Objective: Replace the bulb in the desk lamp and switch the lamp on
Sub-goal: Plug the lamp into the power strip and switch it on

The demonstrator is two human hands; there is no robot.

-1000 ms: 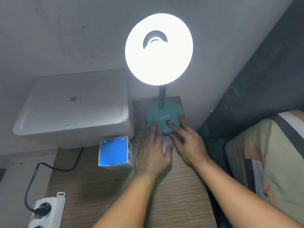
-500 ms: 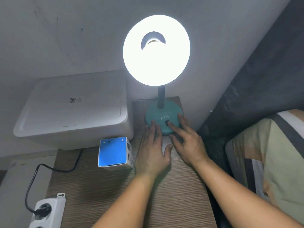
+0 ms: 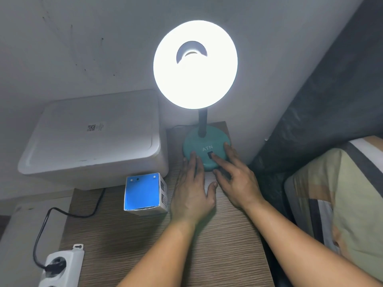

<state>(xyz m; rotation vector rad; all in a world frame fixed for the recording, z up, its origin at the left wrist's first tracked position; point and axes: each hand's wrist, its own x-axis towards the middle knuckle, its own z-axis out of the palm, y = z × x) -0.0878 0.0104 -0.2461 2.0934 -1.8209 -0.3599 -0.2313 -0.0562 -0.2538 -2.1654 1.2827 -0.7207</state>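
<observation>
The desk lamp stands at the back of the wooden table, its round shade [image 3: 195, 65] glowing bright white with the bulb [image 3: 191, 53] lit inside. Its teal base [image 3: 205, 145] carries the letters ATN and a small black switch [image 3: 210, 154]. My right hand [image 3: 236, 179] rests by the base with the index fingertip on the switch. My left hand [image 3: 191, 193] lies flat on the table, fingertips touching the base's left edge. Something white shows under the left thumb; what it is cannot be told. A blue and white bulb box [image 3: 143, 193] stands left of my left hand.
A large white lidded container [image 3: 93, 139] sits at the back left. A white power strip [image 3: 60, 266] with a black plug and cord [image 3: 68, 213] lies at the table's front left. A dark headboard [image 3: 323, 104] and striped pillow [image 3: 339, 199] border the right.
Nothing has changed with the hands or the lamp; only the view has shifted slightly.
</observation>
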